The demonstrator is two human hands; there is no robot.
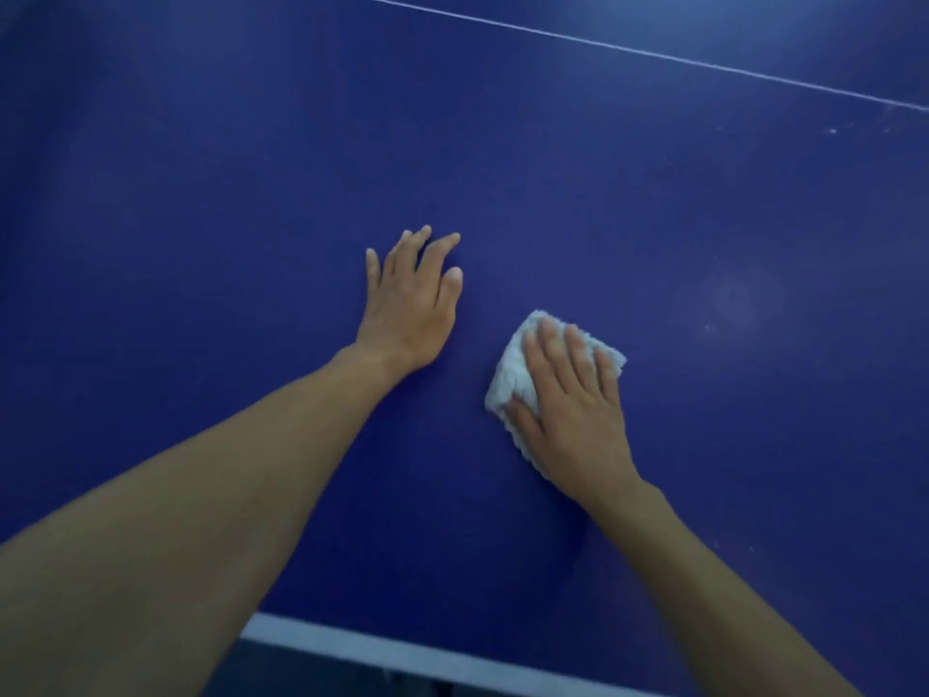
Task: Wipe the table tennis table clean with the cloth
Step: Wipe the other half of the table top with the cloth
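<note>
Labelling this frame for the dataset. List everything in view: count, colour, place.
table tennis table: 1, dark blue, fills the view
thin line: 1, white, crosses the tabletop at the far right
edge stripe: 1, white, along the near edge
specks: a few, whitish, far right below the thin line
cloth: 1, white, folded, on the table right of centre
left hand: 1, fingers spread, on the bare table left of the cloth, apart from it
right hand: 1, fingers straight, pressing on the cloth
</note>
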